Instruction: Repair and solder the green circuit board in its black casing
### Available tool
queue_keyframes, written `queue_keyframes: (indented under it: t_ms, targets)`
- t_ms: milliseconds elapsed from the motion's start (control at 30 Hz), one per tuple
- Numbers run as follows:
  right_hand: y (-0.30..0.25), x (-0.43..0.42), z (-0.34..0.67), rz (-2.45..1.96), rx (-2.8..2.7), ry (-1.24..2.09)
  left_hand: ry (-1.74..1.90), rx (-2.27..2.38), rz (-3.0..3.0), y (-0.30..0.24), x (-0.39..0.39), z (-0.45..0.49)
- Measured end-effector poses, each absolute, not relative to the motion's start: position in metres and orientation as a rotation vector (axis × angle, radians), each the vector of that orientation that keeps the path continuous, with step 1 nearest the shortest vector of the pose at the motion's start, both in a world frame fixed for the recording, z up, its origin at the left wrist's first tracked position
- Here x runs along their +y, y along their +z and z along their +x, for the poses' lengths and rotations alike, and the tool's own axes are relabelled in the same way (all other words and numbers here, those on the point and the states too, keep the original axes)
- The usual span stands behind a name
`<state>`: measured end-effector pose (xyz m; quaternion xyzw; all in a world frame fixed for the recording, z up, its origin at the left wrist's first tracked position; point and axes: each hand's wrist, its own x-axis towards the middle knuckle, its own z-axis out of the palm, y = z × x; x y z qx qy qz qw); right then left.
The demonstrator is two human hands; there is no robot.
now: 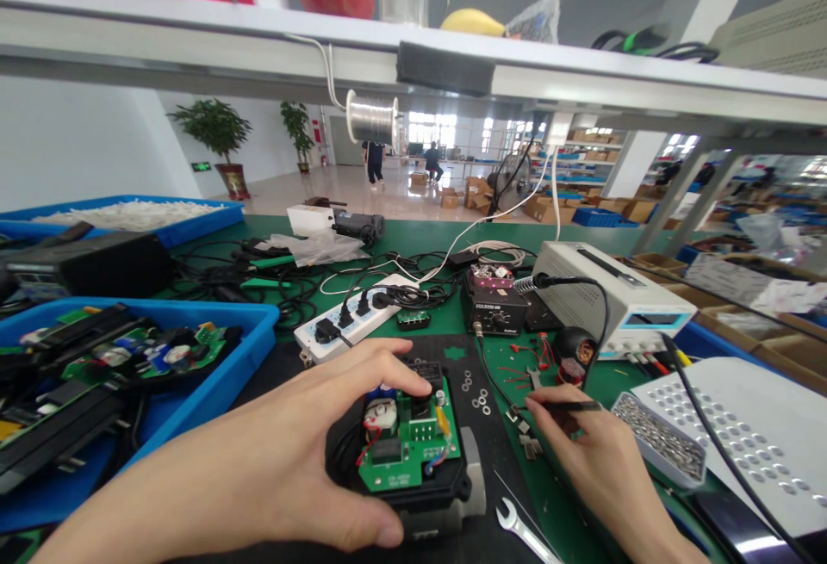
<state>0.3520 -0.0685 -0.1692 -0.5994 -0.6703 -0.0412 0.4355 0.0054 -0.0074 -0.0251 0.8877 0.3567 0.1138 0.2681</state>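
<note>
Presently, your left hand (pixel 271 461) has its grip spread around a green circuit board (pixel 408 448) seated in a black plastic housing (pixel 445 495): fingertips on the board's far edge, thumb along the near side of the housing. That housing rests on the dark mat at the middle of the bench (pixel 426 237), directly before you.

Your right hand (pixel 604 461) pinches a thin dark tweezer-like tool (pixel 568 406), its tip pointing left toward small metal washers (pixel 478 396) scattered just right of the board.

Nearby items:
- silver open-ended wrench (pixel 520 528), lying between your hands at the near edge;
- black soldering station (pixel 494 306), behind the washers;
- white power strip (pixel 352 319) with black plugs, behind the board;
- blue plastic tray (pixel 255 349) of circuit boards, to your left;
- white perforated panel (pixel 755 435), to your right.
</note>
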Motion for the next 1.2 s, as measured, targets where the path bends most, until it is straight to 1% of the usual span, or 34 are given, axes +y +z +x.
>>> queue_keyframes:
  t_ms: [267,800,1200]
  targets:
    - [-0.1672,-0.0703,0.3526,-1.477,-1.679,-0.094,0.352,0.960,2.402,-0.0248,-0.0074,0.0050]
    - [-0.1654,-0.0708,0.3487,-1.413,-1.749,-0.114,0.269,0.981,2.373,-0.0251,-0.0074,0.0043]
    - [-0.1640,-0.0704,0.3473,-1.377,-1.742,-0.179,0.318,0.952,2.400,-0.0277,-0.0074,0.0031]
